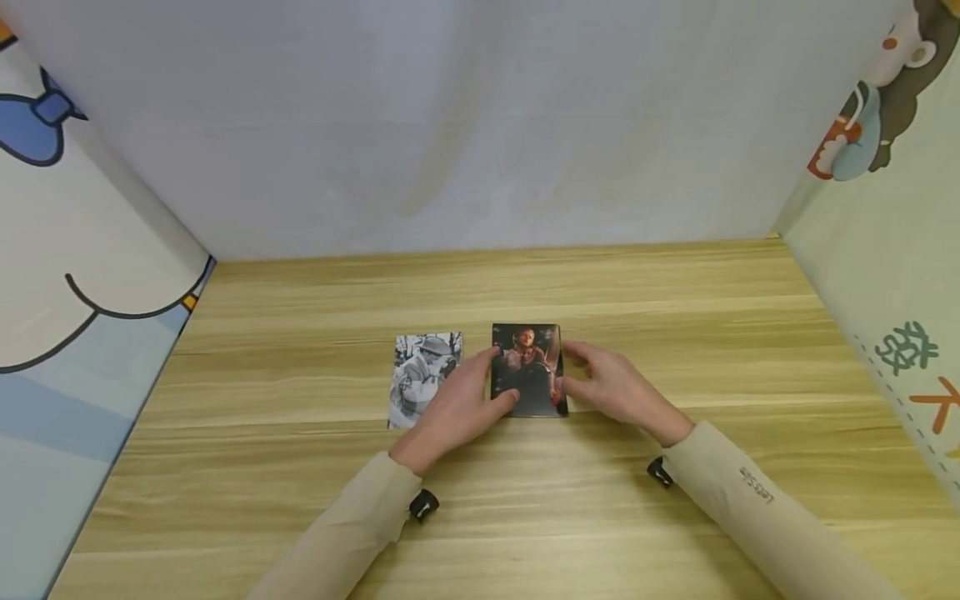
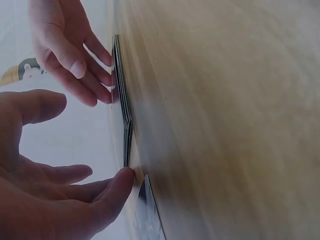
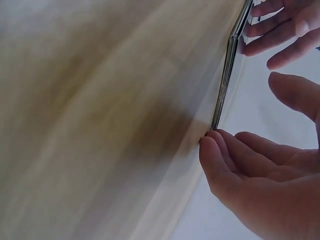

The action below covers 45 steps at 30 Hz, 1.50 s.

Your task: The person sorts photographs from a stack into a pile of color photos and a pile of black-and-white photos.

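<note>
A small stack of photo cards [image 1: 529, 375], its top picture dark with lit figures, lies flat on the wooden table. From the left side my left hand [image 1: 467, 403] touches the stack's edge with a fingertip, its thumb apart from the fingers. Opposite it, my right hand [image 1: 611, 385] has its fingertips against the right edge. Several thin layers show along the stack's side [image 2: 121, 95] in the left wrist view. Beside the left hand lies a black-and-white photo card [image 1: 422, 375], partly covered by that hand. Neither hand grips anything.
The wood-grain table [image 1: 315, 292] runs back to a pale wall [image 1: 337, 125]. Printed panels with cartoon figures stand at the left [image 1: 90, 250] and right [image 1: 862, 250]. A black wrist device [image 1: 423, 505] sits at the left cuff, another black device [image 1: 660, 472] at the right.
</note>
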Each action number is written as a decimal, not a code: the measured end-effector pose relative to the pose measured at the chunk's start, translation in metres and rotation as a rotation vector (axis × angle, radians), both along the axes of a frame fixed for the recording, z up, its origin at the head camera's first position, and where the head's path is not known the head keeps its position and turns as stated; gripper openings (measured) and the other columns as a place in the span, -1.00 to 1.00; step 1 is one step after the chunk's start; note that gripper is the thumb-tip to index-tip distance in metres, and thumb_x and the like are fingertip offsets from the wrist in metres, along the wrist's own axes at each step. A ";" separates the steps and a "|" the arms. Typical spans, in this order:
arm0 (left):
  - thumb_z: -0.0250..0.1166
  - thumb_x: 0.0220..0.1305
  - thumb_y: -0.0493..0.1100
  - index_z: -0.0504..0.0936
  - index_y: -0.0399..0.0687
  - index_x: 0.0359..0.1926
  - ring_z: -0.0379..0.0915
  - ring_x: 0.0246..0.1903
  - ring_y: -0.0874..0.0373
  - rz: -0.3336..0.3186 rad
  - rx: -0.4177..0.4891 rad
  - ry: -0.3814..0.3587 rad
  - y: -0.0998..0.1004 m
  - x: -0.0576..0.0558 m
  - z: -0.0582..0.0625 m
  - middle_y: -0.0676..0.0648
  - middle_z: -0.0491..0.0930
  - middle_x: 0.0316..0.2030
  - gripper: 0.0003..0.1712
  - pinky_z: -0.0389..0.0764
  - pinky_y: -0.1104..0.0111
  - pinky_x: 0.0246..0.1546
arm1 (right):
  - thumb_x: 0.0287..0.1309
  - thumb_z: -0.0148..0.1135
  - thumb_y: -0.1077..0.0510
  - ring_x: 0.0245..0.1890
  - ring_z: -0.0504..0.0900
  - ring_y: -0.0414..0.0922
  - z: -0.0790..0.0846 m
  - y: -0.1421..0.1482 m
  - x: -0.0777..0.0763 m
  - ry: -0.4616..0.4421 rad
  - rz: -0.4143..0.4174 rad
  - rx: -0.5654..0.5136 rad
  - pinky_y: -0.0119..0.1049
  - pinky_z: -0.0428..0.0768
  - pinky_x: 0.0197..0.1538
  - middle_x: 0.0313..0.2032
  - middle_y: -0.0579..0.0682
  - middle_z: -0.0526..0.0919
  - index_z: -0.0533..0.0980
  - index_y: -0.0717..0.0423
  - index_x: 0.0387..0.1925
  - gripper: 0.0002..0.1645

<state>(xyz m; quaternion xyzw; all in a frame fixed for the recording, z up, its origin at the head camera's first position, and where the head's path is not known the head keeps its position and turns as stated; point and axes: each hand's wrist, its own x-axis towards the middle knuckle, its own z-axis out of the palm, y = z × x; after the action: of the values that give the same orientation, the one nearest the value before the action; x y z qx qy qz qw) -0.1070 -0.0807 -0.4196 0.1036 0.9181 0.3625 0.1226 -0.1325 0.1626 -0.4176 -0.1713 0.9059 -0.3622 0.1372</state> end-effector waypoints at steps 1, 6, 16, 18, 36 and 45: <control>0.36 0.36 0.06 0.21 -0.26 0.56 0.30 0.41 -0.22 0.000 0.001 -0.002 0.000 0.000 0.000 -0.31 0.34 0.45 -0.08 0.33 -0.05 0.43 | 0.38 0.28 0.07 0.26 0.53 0.29 0.000 0.000 0.000 -0.001 0.003 -0.003 0.20 0.54 0.27 0.30 0.37 0.51 0.33 0.38 0.44 -0.25; 0.36 0.36 0.06 0.23 -0.23 0.56 0.34 0.39 -0.23 0.004 0.015 -0.010 0.001 0.001 0.000 -0.31 0.38 0.42 -0.10 0.37 -0.06 0.41 | 0.38 0.26 0.10 0.27 0.52 0.30 0.000 -0.002 -0.001 -0.013 -0.001 -0.021 0.21 0.55 0.25 0.29 0.38 0.52 0.34 0.34 0.45 -0.28; 0.35 0.36 0.05 0.27 -0.21 0.54 0.40 0.34 -0.26 0.018 0.039 -0.016 -0.001 0.006 -0.001 -0.34 0.44 0.38 -0.14 0.43 -0.08 0.35 | 0.39 0.25 0.15 0.20 0.57 0.32 0.000 -0.003 0.001 -0.032 -0.010 -0.053 0.19 0.59 0.21 0.30 0.40 0.50 0.32 0.32 0.47 -0.28; 0.34 0.37 0.06 0.27 -0.20 0.54 0.43 0.31 -0.27 0.017 0.039 -0.020 -0.001 0.007 0.000 -0.35 0.44 0.37 -0.14 0.47 -0.09 0.32 | 0.39 0.24 0.15 0.21 0.56 0.32 0.001 -0.003 0.002 -0.039 -0.013 -0.062 0.18 0.59 0.22 0.32 0.39 0.48 0.30 0.32 0.48 -0.28; 0.33 0.38 -0.14 0.41 -0.20 0.45 0.59 0.18 -0.20 0.103 0.221 0.081 0.000 0.014 0.000 -0.33 0.54 0.28 -0.33 0.63 0.02 0.17 | 0.39 0.20 0.29 0.19 0.63 0.20 0.006 -0.003 0.010 -0.039 -0.078 -0.202 0.00 0.69 0.12 0.46 0.28 0.35 0.23 0.33 0.51 -0.27; 0.37 0.28 -0.40 0.39 -0.26 0.44 0.72 -0.02 -0.08 0.177 0.359 0.085 0.001 0.009 -0.002 -0.23 0.54 0.30 -0.28 0.76 0.34 -0.17 | 0.35 0.26 0.33 0.11 0.70 0.16 0.007 -0.004 0.008 -0.055 -0.127 -0.220 -0.21 0.75 -0.10 0.45 0.27 0.37 0.24 0.34 0.50 -0.24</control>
<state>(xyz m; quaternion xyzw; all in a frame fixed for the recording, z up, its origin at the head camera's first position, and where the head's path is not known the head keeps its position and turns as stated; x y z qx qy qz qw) -0.0981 -0.0799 -0.4221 0.0581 0.8487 0.5248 0.0309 -0.1243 0.1591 -0.4103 -0.1178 0.8655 -0.4721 0.1192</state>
